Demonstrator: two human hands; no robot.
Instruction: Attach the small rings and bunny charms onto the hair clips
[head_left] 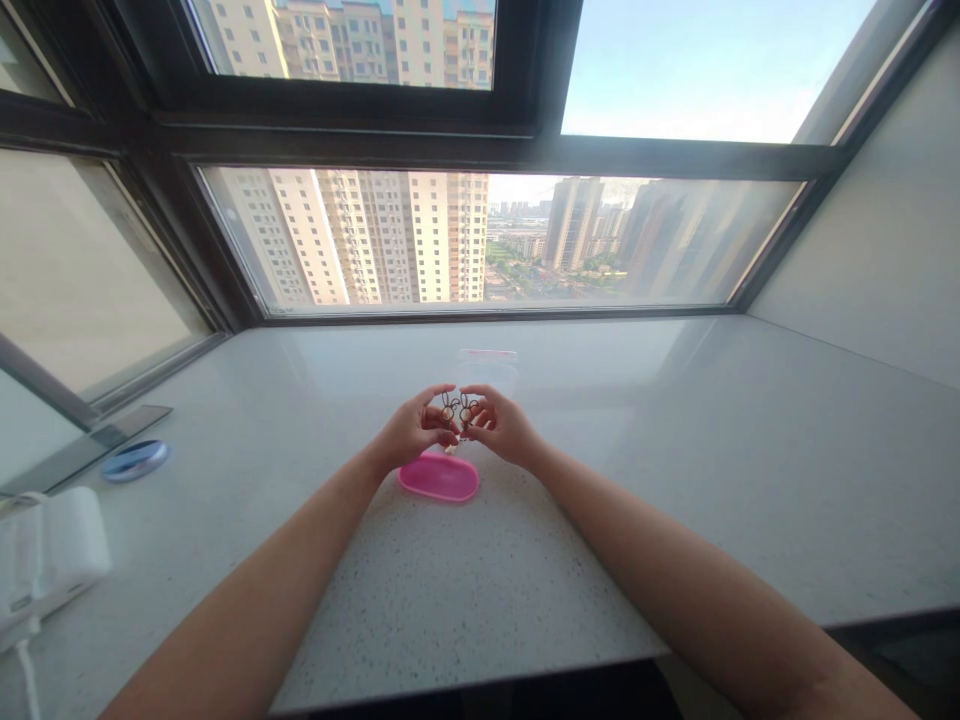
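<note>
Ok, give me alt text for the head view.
Left hand and right hand each hold up a small dark looped piece, side by side, above a pale counter. A pink tray lies nearer the camera; beyond, a window shows tower blocks.

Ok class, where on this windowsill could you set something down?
Between the right hand and the right wall; between the left hand and blue round object. Crowded: by the pink tray, clear zip bag and white device.

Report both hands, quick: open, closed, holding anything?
Left hand: closed, pinching a small dark trinket.
Right hand: closed, pinching a similar trinket beside it; can't tell if they're joined.
</note>
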